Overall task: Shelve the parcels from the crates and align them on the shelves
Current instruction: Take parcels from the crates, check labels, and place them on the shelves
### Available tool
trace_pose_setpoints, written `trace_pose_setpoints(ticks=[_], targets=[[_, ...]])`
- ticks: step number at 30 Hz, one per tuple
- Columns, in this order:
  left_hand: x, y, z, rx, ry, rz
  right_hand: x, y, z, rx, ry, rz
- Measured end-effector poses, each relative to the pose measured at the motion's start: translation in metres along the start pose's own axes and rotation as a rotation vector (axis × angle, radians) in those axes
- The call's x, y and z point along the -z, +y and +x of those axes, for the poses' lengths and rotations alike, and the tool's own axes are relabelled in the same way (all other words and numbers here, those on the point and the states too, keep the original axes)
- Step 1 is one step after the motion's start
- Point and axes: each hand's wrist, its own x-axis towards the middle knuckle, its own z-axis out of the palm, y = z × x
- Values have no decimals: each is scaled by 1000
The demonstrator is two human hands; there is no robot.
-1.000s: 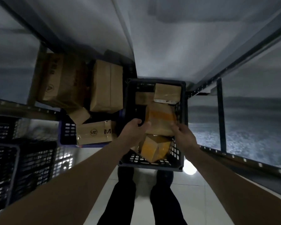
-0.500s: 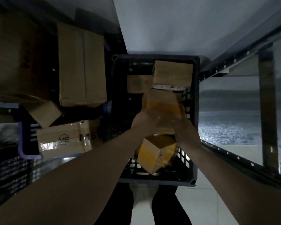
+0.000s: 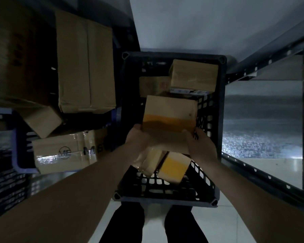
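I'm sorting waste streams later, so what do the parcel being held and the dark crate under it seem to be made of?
The held parcel looks like matte brown corrugated cardboard with a glossy yellow tape band across it; both the left hand and right hand grip its near edge. The dark crate appears to be moulded plastic, going by its lattice walls and rounded corner sockets, though the dim light leaves the finish uncertain.

A brown cardboard parcel (image 3: 169, 118) banded with orange tape is sitting tilted above the black slatted crate (image 3: 221, 120), gripped at its near corners. Below it, a small orange-faced parcel (image 3: 173, 167) and a tape-wrapped parcel (image 3: 148, 161) are leaning together against the crate's near wall. At the far end, a taped box (image 3: 194, 75) is lying atop a flat carton (image 3: 154, 85).
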Motion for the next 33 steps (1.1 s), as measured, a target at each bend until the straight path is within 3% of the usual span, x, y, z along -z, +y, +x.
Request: trace_pose_setpoints(ticks=[6, 12, 16, 18, 25, 33], targets=[[15, 2, -16, 175, -113, -573, 13, -23, -12, -17, 142, 332], [37, 4, -30, 148, -196, -730, 29, -33, -20, -31, 129, 564], [38, 2, -34, 99, -87, -723, 33, -23, -20, -49, 25, 833], [39, 3, -37, 111, -114, -727, 32, -14, -18, -99, -22, 907], [19, -13, -55, 224, -145, -492, 14, 7, -29, -277, -138, 659], [6, -21, -61, 228, -116, -500, -1, 15, -37, -258, -124, 634]])
